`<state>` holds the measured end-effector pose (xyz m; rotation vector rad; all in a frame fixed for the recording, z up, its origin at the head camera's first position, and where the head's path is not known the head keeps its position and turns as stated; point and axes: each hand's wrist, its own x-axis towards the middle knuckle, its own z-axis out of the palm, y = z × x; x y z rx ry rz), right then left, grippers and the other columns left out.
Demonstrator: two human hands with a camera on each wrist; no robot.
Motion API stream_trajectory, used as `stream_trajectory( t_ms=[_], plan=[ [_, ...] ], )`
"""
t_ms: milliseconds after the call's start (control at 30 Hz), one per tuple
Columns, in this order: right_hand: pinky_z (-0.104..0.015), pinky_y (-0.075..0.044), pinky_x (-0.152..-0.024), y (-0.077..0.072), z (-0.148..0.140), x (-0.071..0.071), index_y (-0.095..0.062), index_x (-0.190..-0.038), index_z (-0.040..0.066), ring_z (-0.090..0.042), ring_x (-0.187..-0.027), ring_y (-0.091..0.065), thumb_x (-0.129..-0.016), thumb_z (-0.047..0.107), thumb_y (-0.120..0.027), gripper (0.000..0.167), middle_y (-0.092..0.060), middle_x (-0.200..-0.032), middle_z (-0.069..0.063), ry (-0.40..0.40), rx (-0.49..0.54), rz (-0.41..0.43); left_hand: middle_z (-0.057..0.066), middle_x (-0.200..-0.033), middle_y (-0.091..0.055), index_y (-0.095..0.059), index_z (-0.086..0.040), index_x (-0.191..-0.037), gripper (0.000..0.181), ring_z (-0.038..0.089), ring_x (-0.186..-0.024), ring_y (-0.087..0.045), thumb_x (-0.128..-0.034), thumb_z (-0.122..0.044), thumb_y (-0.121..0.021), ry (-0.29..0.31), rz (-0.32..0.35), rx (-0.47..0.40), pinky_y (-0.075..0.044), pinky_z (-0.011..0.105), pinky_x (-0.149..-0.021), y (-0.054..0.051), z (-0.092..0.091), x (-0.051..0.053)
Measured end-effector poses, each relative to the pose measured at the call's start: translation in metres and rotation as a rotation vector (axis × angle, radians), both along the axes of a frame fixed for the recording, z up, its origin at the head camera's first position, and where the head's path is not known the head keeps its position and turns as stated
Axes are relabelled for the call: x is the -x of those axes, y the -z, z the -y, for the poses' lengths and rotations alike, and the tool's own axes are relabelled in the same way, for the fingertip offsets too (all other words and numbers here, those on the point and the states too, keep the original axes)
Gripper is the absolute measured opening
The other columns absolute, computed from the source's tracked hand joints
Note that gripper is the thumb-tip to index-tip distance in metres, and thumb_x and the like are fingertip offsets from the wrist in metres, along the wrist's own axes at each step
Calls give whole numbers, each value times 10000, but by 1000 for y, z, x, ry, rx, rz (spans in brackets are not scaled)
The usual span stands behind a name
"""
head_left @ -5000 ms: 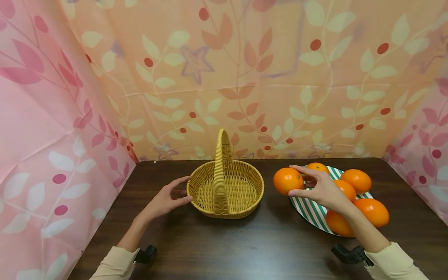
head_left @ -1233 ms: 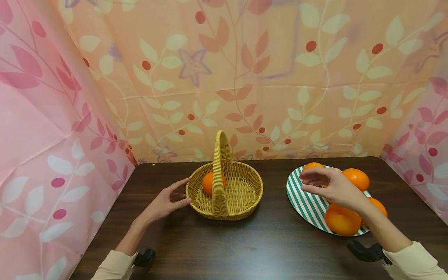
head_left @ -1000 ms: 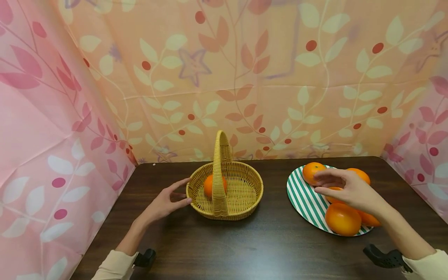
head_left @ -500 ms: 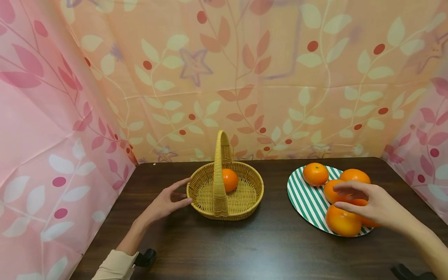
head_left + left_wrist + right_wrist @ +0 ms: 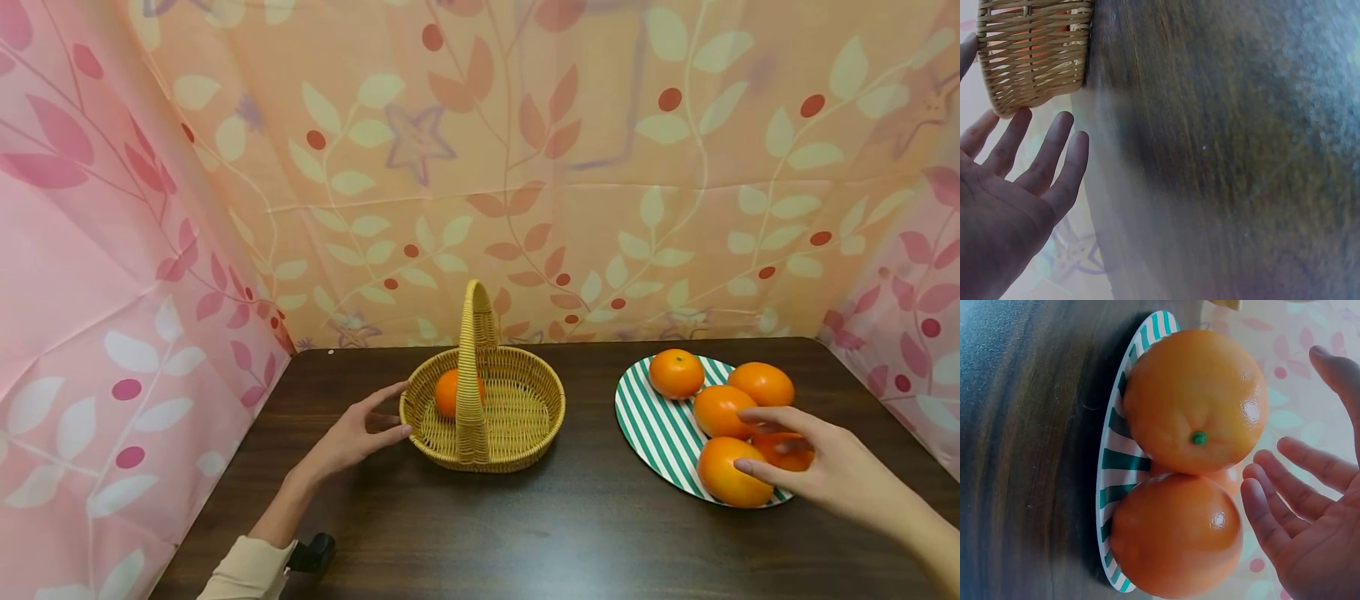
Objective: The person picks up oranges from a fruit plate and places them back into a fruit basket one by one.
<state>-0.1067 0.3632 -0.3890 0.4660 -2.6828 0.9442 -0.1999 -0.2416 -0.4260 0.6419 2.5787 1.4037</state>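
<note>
Left hand [image 5: 352, 429] has its fingers spread loosely against the wicker basket [image 5: 519, 423] near the table's [image 5: 525, 533] back edge, 1 orange [image 5: 447, 393] inside; right hand [image 5: 836, 464] hovers, fingers apart, right by 5 oranges [image 5: 721, 411] on a striped plate [image 5: 651, 425] toward the back right corner

Cream sleeve [image 5: 247, 571], black wrist camera [image 5: 313, 552], bare fingers [image 5: 1051, 147]

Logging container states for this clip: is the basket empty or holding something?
Holding something: one orange fruit is visible inside the basket, partly hidden behind its handle.
</note>
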Motion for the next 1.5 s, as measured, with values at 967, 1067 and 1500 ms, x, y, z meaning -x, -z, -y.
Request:
stream_trajectory(
  t_ms=[967,1067,1500],
  plan=[
    [-52,-337,-806,21,7,-2,-724,-1107,154,-119,-907,-569,-512,342,-1025,692,-672,-1083,-3,-3,-240,-192,187,-1583,-351,-407,-92,-1560,702,433,-1154,-616,-958,-215,-747,-5,1,-9,-573,464,-830,0,2,-2],
    [-54,-343,-793,21,7,-1,-728,-1093,150,-133,-887,-573,-509,341,-1026,683,-678,-1072,-7,0,-256,-195,197,-1580,-352,-401,-80,-1560,704,438,-1154,-615,-962,-225,-743,2,-7,-4,-574,461,-828,1,2,-1],
    [-65,-368,-762,19,10,0,-714,-1050,121,-91,-821,-555,-470,293,-1032,684,-661,-1006,45,-37,-274,-239,151,-1583,-363,-403,-121,-1565,723,408,-1160,-619,-951,-264,-756,-4,4,15,-572,440,-847,2,0,3]
  ],
)
